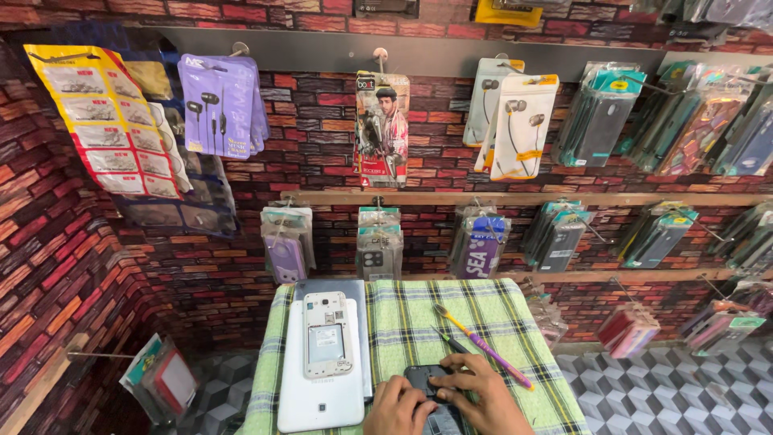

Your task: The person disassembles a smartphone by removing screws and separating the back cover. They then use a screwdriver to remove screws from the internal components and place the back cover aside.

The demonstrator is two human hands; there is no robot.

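Both my hands rest at the near edge of a small table covered in a green checked cloth [419, 322]. My left hand [396, 407] and my right hand [483, 395] together grip a small dark phone part [428, 379] that lies flat on the cloth; most of it is hidden under my fingers. Left of my hands a white phone [328, 334] with its back cover off lies on a white tablet [318, 387]. A purple and yellow toothbrush [483, 345] and dark tweezers [451, 341] lie just beyond my right hand.
A brick-patterned wall [314, 129] rises behind the table, hung with packaged earphones [219, 105], phone cases [479, 246] and a yellow card of small packets [105, 117]. More packaged cases [636, 326] hang low on the right, above a grey patterned floor [668, 387].
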